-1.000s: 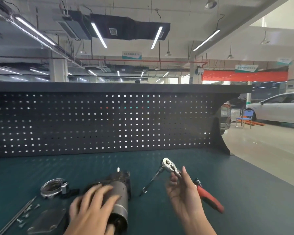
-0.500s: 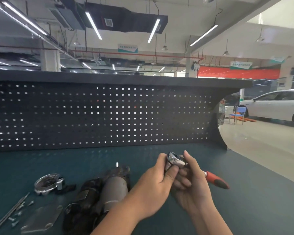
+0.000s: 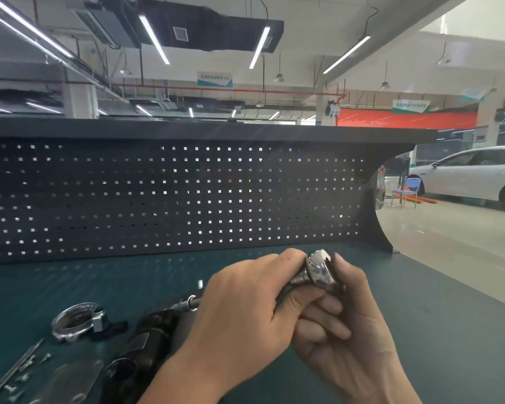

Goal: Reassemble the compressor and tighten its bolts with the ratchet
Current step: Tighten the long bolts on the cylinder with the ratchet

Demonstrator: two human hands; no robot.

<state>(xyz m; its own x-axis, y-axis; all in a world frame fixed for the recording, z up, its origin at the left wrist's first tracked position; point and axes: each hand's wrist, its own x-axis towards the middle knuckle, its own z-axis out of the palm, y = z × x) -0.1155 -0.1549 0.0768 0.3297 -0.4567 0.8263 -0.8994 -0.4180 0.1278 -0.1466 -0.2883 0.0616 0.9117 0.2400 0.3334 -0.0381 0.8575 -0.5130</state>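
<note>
**Both hands on the ratchet head, above the compressor**

At the far left of the green surface (image 3: pixel 56 287) you have thin metal rods (image 3: pixel 13 365) and some small bolts (image 3: pixel 27 374) lying loose. Beside them lies a flat grey cover plate (image 3: pixel 70 377), and behind it a shiny metal ring (image 3: pixel 75 320). The dark compressor (image 3: pixel 146 345) lies on its side just right of these parts, partly hidden by your left forearm. Your left hand (image 3: pixel 245 313) is above it, and its fingers are curled around the extension bar under the ratchet (image 3: pixel 318 268). Your right hand (image 3: pixel 344 325) holds the same tool from the other side, with the thumb pressed on the chrome head. The ratchet handle is hidden. Behind stands the black pegboard (image 3: pixel 172 196), and a white car (image 3: pixel 473 176) is at the far right.
</note>
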